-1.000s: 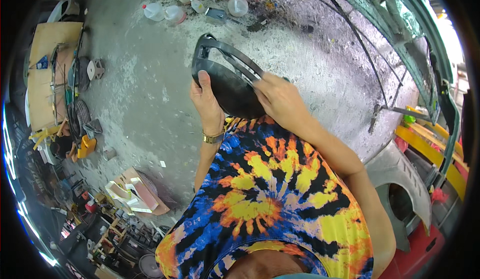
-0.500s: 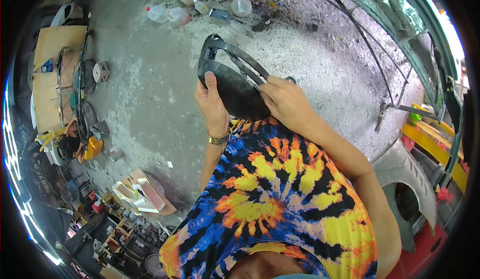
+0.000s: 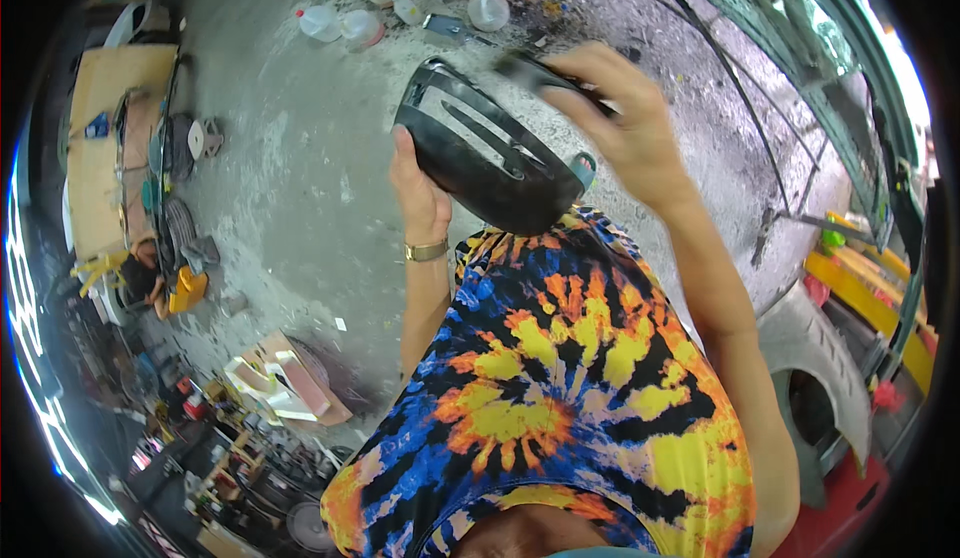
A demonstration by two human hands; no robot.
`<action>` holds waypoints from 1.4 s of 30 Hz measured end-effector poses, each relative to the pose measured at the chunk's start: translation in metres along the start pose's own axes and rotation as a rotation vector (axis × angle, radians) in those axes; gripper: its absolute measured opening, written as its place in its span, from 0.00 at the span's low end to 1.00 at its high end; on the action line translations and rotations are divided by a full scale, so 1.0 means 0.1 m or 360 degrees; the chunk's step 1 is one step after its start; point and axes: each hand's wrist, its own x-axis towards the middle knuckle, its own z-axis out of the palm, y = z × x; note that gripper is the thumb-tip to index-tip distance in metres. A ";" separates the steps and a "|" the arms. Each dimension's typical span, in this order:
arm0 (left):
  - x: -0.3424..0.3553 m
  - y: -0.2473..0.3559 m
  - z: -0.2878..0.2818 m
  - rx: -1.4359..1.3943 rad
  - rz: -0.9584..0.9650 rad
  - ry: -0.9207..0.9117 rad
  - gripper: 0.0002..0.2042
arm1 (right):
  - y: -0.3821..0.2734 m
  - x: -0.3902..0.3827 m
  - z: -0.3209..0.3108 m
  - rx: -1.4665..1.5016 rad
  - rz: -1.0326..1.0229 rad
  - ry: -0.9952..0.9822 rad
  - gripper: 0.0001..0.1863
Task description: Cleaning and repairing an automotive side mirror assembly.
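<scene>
My left hand (image 3: 421, 196) grips the left end of a curved black plastic shell (image 3: 485, 173), which looks like a car's side-mirror housing. Its thumb lies against the shell, and the other fingers are mostly hidden behind it. Two long slots run along the shell's upper side, and its lower edge is close to my shirt. Above and to the right, apart from the shell, my right hand (image 3: 620, 113) pinches a narrow black strip (image 3: 535, 73). Motion blurs the strip's far end.
Several plastic jugs (image 3: 320, 24) stand on the stained concrete floor (image 3: 270, 178) ahead. At the left, a person (image 3: 143, 276) is beside a brown board (image 3: 110, 168) and tyres. A grey car fender (image 3: 825, 383) lies at the right, near a green metal frame (image 3: 850, 108).
My right hand has lifted the black strip off the shell, moving it up and away to the right. The shell has tipped slightly in my left hand, showing both slots.
</scene>
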 end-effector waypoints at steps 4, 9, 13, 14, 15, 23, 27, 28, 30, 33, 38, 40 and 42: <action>0.10 0.00 -0.13 -0.0233 -0.0234 -0.0097 0.26 | 0.20 -0.49 -0.29 0.0451 0.0544 -0.0353 0.13; 0.10 0.10 0.01 -0.0196 -0.0176 -0.0104 0.24 | -0.16 -0.60 0.08 -0.0092 0.0090 -0.0688 0.15; 0.11 0.10 0.03 -0.0151 -0.0200 -0.0098 0.24 | -0.22 -0.57 0.21 -0.0350 0.0049 -0.1092 0.13; 0.14 0.09 0.02 -0.0164 -0.0209 -0.0110 0.24 | -0.20 -0.62 0.21 -0.0404 0.0033 -0.1168 0.13; 0.17 0.06 -0.03 -0.0162 -0.0207 -0.0112 0.24 | -0.16 -0.74 0.11 -0.0428 0.0102 -0.1251 0.13; 0.18 0.03 -0.01 -0.0190 -0.0373 -0.0106 0.24 | -0.15 -0.66 0.17 -0.0365 0.0142 -0.1163 0.14; 0.21 -0.02 -0.09 -0.0163 -0.0354 -0.0079 0.24 | -0.12 -0.85 0.01 -0.0171 0.0229 -0.1200 0.12; 0.20 -0.02 -0.09 -0.0181 -0.0365 -0.0084 0.24 | -0.13 -0.84 -0.03 -0.0168 0.0229 -0.1203 0.12; 0.18 -0.01 -0.08 -0.0199 -0.0376 -0.0084 0.24 | -0.14 -0.80 -0.10 -0.0177 0.0402 -0.0998 0.12; 0.16 0.02 -0.03 -0.0172 -0.0349 -0.0106 0.24 | -0.11 -0.78 0.03 -0.0240 0.0372 -0.0632 0.12; 0.07 0.09 0.06 -0.0044 -0.0266 -0.0065 0.23 | -0.10 -0.73 0.25 -0.0342 0.0284 -0.0378 0.12; 0.05 0.09 0.06 -0.0043 -0.0243 -0.0060 0.23 | -0.12 -0.72 0.29 -0.0330 0.0268 -0.0415 0.10; 0.03 0.10 0.07 -0.0043 -0.0216 -0.0051 0.22 | -0.13 -0.75 0.34 -0.0405 0.0282 -0.0447 0.08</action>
